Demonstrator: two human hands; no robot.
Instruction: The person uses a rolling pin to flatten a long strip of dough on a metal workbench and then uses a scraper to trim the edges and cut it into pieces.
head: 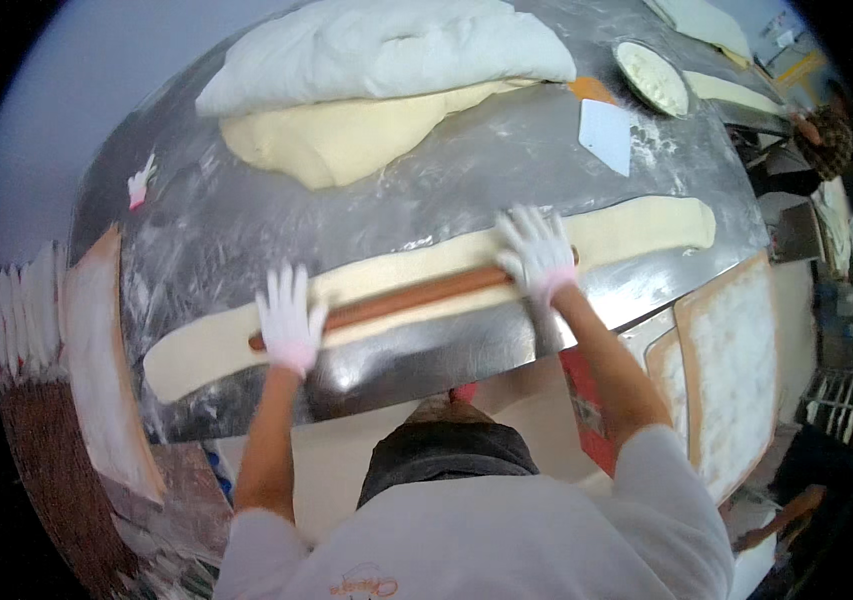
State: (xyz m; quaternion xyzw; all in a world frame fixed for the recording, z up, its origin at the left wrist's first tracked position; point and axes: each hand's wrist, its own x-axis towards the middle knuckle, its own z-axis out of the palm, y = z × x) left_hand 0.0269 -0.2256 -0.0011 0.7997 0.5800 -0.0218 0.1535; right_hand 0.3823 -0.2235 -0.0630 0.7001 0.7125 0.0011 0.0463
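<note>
Both my hands wear white knit gloves with pink cuffs. My left hand (289,322) lies palm down on the left end of a brown rolling pin (411,298), fingers spread and straight. Over the pin's right end rests my right hand (536,251), slightly blurred, its fingers also apart. Neither hand wraps around the pin. Beneath it a long, flat strip of pale dough (644,229) stretches across the metal table (456,187), tilted up to the right. Farther back, a large sheet of dough (336,142) sticks out from under a white cover (396,52).
A white scraper (606,135) and an orange piece (591,90) lie near a bowl of flour (653,79). A loose glove (141,184) is at left. Floured boards (734,360) flank the table. Another person (820,142) is at far right; another person's arm (786,517) shows lower right.
</note>
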